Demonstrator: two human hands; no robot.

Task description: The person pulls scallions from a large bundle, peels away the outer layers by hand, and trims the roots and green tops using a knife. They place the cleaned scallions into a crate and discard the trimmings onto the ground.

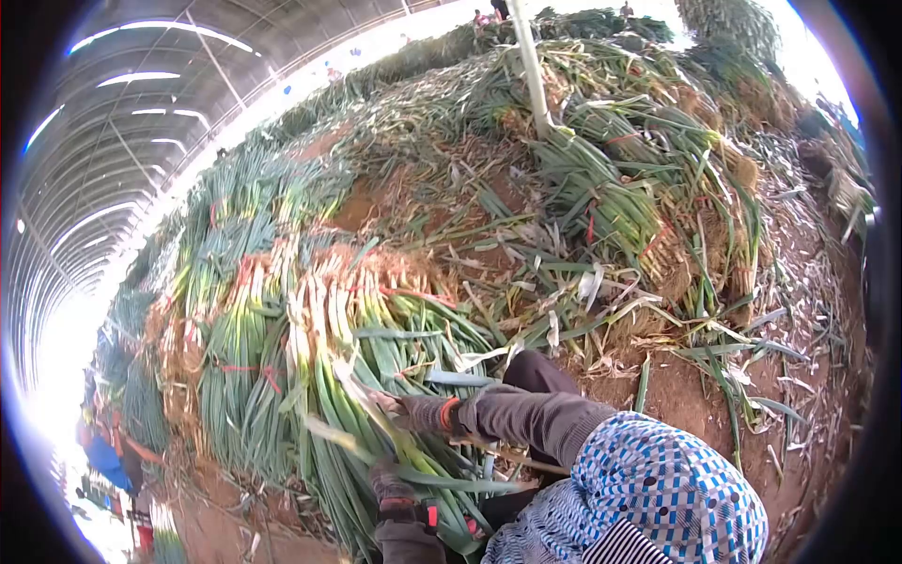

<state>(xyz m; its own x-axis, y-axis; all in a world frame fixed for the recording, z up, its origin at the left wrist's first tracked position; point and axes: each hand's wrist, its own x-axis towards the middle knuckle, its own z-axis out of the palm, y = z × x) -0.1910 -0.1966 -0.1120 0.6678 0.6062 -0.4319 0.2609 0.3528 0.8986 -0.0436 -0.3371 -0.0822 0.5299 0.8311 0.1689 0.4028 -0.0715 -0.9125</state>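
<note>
My right hand (391, 406), in a grey-brown sleeve with an orange band at the wrist, is closed on a green onion (355, 387) whose pale end points up and left. Below it, my left hand (386, 477) is closed around a second green onion (336, 436), its yellowish end smeared by motion and its leaves trailing right. The fingers of both hands are partly hidden by leaves. Both hands are over a large heap of green onions (331, 489), leaves towards me and roots away. My knee (540, 373) is beside the heap.
Tied bundles of green onions (246, 352) lie in rows to the left. More bundles (615, 202) rest around a pole (532, 75) at upper right. Loose leaves and peelings (752, 376) litter the soil. A curved tunnel roof (141, 103) spans the left; people (484, 17) are far back.
</note>
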